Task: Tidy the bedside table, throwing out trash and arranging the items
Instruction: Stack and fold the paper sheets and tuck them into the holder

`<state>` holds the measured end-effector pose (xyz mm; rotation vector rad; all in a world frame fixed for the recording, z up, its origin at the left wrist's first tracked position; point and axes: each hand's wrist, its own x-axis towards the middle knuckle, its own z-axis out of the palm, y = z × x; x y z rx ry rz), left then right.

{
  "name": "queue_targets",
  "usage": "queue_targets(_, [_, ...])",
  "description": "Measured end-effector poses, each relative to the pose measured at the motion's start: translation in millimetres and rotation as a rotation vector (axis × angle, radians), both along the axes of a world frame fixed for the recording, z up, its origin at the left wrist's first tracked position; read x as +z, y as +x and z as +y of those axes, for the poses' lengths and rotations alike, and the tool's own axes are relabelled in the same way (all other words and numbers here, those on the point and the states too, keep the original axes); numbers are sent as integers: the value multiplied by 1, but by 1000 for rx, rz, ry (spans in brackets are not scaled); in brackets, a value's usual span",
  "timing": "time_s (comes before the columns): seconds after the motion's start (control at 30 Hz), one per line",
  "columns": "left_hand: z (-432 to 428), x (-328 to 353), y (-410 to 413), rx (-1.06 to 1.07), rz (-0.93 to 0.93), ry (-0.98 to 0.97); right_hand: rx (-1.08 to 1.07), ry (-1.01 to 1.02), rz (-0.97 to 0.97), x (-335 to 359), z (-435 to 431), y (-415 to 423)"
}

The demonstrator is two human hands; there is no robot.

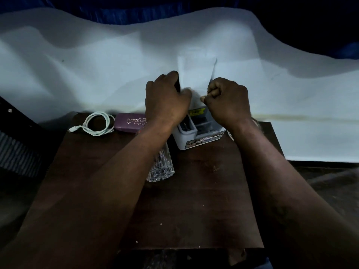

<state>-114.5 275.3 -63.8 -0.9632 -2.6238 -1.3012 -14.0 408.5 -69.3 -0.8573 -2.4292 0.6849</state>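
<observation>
Paper sheet (pixel 196 74), pale, thin and blurred, stands long axis upright just above the grey plastic organiser (pixel 196 137). The left hand (pixel 167 98) curls round its lower left edge, and the fisted right hand (pixel 227 100) pinches its lower right. Left of the organiser are a cut-glass tumbler (pixel 160 166), a purple spectacle case (pixel 129 123) and a coiled white cable (pixel 97 124) on the scuffed dark wooden tabletop (pixel 204 191). Behind it lies a rumpled white bedsheet (pixel 77 65).

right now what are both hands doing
Left hand: grips the left edge of the white paper.
Right hand: pinches the right edge of the same paper.
</observation>
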Motion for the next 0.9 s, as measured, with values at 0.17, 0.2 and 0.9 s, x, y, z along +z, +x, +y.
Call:
queue_targets(0.17, [0, -4, -5, -109, -48, -36, -24, -56, 64, 3, 0, 0])
queue_targets(0.2, [1, -6, -5, -127, -32, -52, -26, -67, 60, 3, 1, 0])
queue_targets(0.9, [2, -19, -15, -184, 85, -203, 35, -56, 9, -2, 1, 4])
